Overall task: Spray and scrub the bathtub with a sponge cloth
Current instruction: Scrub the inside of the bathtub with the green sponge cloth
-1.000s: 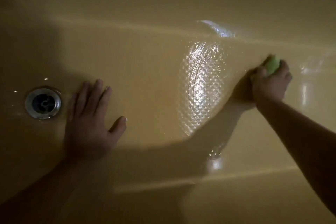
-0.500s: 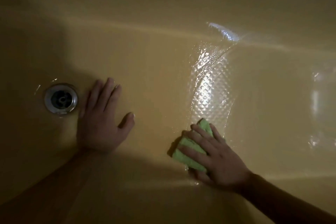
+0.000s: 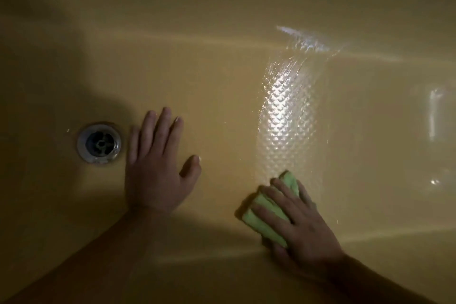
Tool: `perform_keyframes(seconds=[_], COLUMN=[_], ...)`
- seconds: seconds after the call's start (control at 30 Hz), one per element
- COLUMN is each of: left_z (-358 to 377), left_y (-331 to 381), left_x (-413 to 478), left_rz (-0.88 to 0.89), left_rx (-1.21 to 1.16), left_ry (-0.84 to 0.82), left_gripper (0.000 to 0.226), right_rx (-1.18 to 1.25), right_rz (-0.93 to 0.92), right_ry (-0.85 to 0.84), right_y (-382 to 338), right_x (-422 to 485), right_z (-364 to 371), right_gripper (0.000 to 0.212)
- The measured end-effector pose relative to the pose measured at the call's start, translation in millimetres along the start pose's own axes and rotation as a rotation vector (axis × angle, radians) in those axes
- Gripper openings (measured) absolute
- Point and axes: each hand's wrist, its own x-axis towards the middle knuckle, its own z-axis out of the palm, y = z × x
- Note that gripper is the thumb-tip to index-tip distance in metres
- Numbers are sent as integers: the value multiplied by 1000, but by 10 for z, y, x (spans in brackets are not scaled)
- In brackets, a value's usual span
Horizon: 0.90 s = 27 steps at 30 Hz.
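Note:
I look down into a yellow bathtub (image 3: 222, 86) in dim light. My right hand (image 3: 299, 224) lies flat on a folded green sponge cloth (image 3: 265, 215) and presses it onto the tub floor with straight fingers, near the front wall. My left hand (image 3: 155, 165) rests flat on the tub floor with fingers spread, just right of the drain. Both forearms reach in from the bottom of the view.
A round metal drain (image 3: 99, 142) sits in the tub floor at the left. A wet, shiny textured patch (image 3: 286, 116) runs from the far wall down to the cloth. Light glints on the tub's right side (image 3: 434, 116).
My right hand has drawn the cloth from the far right wall down to the near floor, and has hardly moved over the last half second. My left hand has stayed planted beside the drain.

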Motion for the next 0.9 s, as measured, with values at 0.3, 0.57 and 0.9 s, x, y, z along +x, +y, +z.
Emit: perform_keyframes(seconds=[0.3, 0.57, 0.9], left_z=[-6, -43, -205], left_y=[-7, -184, -1202], left_x=[64, 72, -41], left_rz=[21, 52, 215], left_rx=[-51, -219, 69], left_ry=[40, 73, 63], left_gripper=[81, 61, 70], right_rx=[-57, 2, -96], right_rz=[461, -20, 263], right_ry=[425, 86, 396], right_y=[806, -291, 387], right_x=[2207, 677, 2359], right_z=[-510, 26, -329], right_gripper=[70, 67, 66])
